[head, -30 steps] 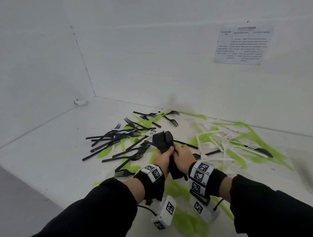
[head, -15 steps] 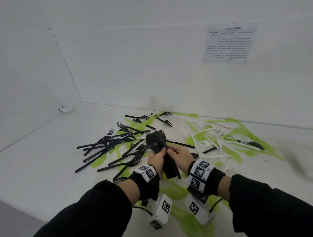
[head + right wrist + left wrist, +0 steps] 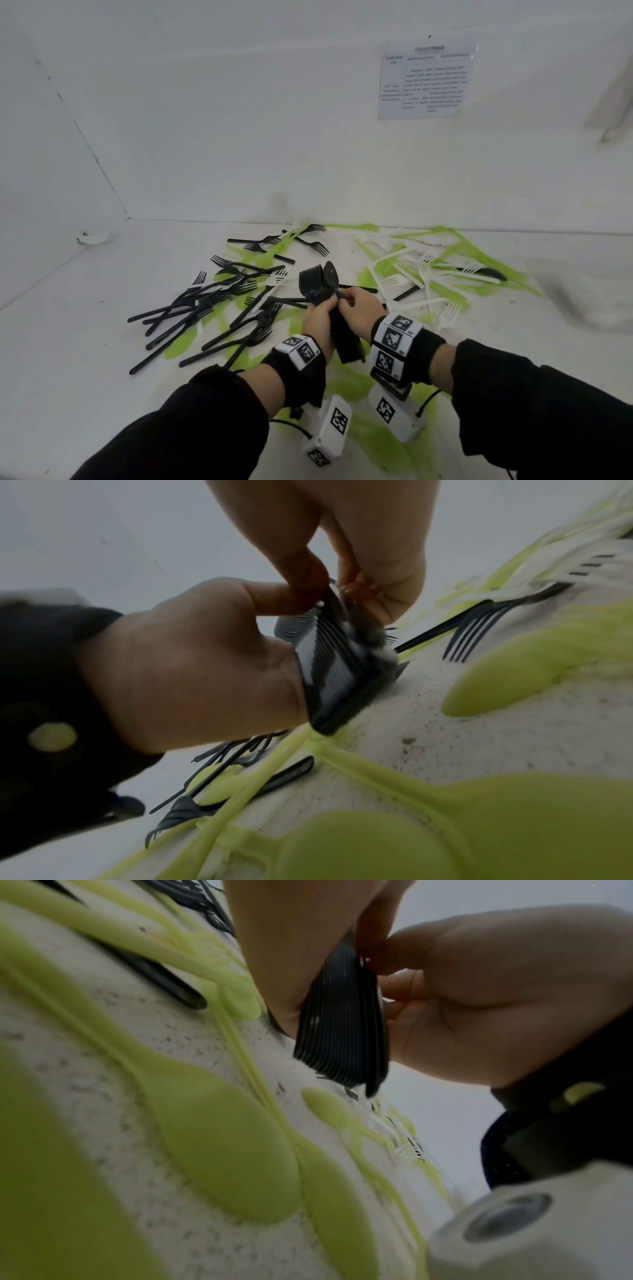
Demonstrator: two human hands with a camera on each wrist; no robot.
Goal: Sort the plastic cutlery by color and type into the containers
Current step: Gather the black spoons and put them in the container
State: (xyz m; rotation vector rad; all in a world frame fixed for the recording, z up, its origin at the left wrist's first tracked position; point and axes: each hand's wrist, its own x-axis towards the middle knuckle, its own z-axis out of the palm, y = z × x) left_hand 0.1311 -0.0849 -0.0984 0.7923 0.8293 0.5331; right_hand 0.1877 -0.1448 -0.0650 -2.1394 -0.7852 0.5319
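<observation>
A tight stack of black plastic cutlery stands nearly upright over the white table, heads up. My left hand grips its handles from the left. My right hand pinches the stack's neck from the right. In the left wrist view the stack sits between the left hand and the right hand. From the right wrist, the right hand pinches the top of the stack, which the left hand holds. Loose black forks lie to the left, white forks to the right.
Green cutlery lies flat among both piles and under my wrists. One black spoon rests among the white forks. White walls close off the back and left; a printed sheet hangs on the back wall. A small white scrap lies in the corner.
Both hands have kept hold of the black stack. My right fingers have crept up from the handles to the stack's neck. The head view has shifted a little.
</observation>
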